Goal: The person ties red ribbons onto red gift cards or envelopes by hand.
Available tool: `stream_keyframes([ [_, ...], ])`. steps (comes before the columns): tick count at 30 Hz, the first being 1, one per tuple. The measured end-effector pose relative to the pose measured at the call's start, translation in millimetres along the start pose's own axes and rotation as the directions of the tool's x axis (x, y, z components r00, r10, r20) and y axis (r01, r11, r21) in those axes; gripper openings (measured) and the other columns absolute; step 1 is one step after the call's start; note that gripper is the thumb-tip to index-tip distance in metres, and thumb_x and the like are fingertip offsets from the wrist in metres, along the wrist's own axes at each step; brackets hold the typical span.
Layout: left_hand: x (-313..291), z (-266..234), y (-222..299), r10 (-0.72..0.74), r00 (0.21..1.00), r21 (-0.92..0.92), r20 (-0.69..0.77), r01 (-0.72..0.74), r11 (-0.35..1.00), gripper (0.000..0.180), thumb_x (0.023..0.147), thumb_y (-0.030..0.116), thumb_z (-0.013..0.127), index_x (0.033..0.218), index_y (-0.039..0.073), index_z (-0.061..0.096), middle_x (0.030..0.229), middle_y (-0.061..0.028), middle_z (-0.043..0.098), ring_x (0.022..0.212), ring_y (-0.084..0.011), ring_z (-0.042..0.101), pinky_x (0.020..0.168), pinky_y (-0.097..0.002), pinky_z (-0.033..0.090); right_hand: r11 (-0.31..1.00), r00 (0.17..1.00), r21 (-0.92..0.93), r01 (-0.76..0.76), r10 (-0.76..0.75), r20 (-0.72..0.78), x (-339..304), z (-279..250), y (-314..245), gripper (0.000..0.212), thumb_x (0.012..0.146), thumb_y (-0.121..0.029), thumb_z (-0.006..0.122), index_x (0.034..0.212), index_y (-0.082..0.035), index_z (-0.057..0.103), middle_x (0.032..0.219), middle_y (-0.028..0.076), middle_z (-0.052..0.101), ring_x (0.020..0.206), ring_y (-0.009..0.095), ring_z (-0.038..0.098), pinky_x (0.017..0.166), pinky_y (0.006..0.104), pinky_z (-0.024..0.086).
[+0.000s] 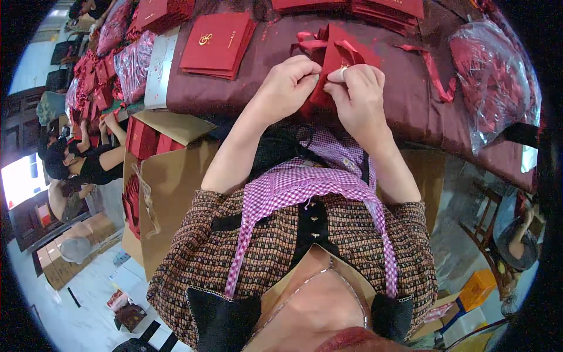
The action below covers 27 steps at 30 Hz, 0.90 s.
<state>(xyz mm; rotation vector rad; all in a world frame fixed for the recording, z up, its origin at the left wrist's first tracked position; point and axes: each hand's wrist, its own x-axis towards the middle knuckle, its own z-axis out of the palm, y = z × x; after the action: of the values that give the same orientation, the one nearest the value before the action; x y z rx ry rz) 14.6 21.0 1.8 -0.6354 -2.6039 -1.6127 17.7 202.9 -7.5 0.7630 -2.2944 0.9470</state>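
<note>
Head view: a red bag (332, 51) is between the two hands near the front edge of the table (419, 114), tilted, with its ribbon (348, 49) lying loosely across the top. The left hand (287, 85) has its thumb and forefinger together, pinched on the bag's near left edge; the right hand (360, 91) has its thumb and forefinger clamped just beside them, though whether ribbon is caught in either pinch I cannot tell. Good handling here, I judge, means a firm but light left pinch, so the card does not crease, while the right fingers draw the ribbon flat and untwisted, both sides even. Resting the bag's base on the cloth would probably steady it. To the right lies a loose ribbon (435, 70), and past it a plastic sack (495, 79) of red things; to the left, a stack of bags (214, 44) sits within reach. Below the table's left end stands an open carton (182, 193); farther left, another person's hands (105, 126) are near more red items.
</note>
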Motion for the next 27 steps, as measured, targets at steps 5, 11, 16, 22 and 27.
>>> stream_keyframes([
  [5,2.4,1.1,-2.7,0.007,0.999,0.077,-0.039,-0.004,0.997,0.015,0.084,-0.001,0.055,0.098,-0.004,0.059,0.089,-0.0118,0.059,0.086,-0.0193,0.059,0.078,-0.0290,0.046,0.998,0.997,0.054,0.015,-0.019,0.075,5.2,-9.6,7.6,0.014,0.073,-0.011,0.071,0.080,-0.009,0.059,0.080,0.003,0.062,0.084,0.023,0.057,0.083,0.0390,0.037],
  [11,3.2,1.8,-0.5,0.163,0.986,0.106,0.038,-0.166,0.980,0.019,0.081,-0.002,0.056,0.100,-0.004,0.058,0.091,-0.0141,0.058,0.090,-0.0294,0.057,0.081,-0.0336,0.046,1.000,1.000,0.014,-0.003,0.003,0.013,-1.7,-6.6,4.0,0.013,0.071,-0.009,0.070,0.079,-0.010,0.059,0.076,0.004,0.058,0.083,0.024,0.056,0.083,0.0388,0.037],
  [16,2.6,0.0,-4.7,0.181,0.981,0.143,0.072,-0.190,0.971,0.020,0.079,-0.002,0.058,0.099,-0.003,0.058,0.093,-0.0146,0.059,0.093,-0.0313,0.057,0.083,-0.0355,0.046,0.985,0.988,0.166,0.034,-0.058,0.144,17.3,-26.9,9.3,0.021,0.072,-0.010,0.069,0.091,-0.010,0.062,0.088,0.006,0.062,0.091,0.027,0.057,0.085,0.0405,0.040],
  [22,6.6,-1.5,13.2,0.284,0.951,0.186,0.120,-0.303,0.935,0.011,0.078,0.002,0.061,0.089,0.001,0.062,0.092,-0.0142,0.059,0.093,-0.0335,0.055,0.081,-0.0411,0.046,0.949,0.917,0.049,0.311,-0.313,0.246,39.0,-42.2,11.0,0.018,0.075,-0.007,0.063,0.093,-0.009,0.061,0.097,0.007,0.062,0.102,0.026,0.056,0.101,0.0451,0.035],
  [27,5.3,-7.3,-0.2,0.159,0.978,0.128,0.136,-0.177,0.976,0.011,0.081,0.001,0.058,0.092,0.001,0.059,0.088,-0.0107,0.058,0.083,-0.0256,0.056,0.074,-0.0335,0.046,0.923,0.803,0.205,0.324,-0.383,0.456,43.3,-54.1,16.5,0.006,0.077,-0.006,0.060,0.080,-0.010,0.057,0.078,0.003,0.055,0.089,0.022,0.056,0.102,0.0466,0.033],
])
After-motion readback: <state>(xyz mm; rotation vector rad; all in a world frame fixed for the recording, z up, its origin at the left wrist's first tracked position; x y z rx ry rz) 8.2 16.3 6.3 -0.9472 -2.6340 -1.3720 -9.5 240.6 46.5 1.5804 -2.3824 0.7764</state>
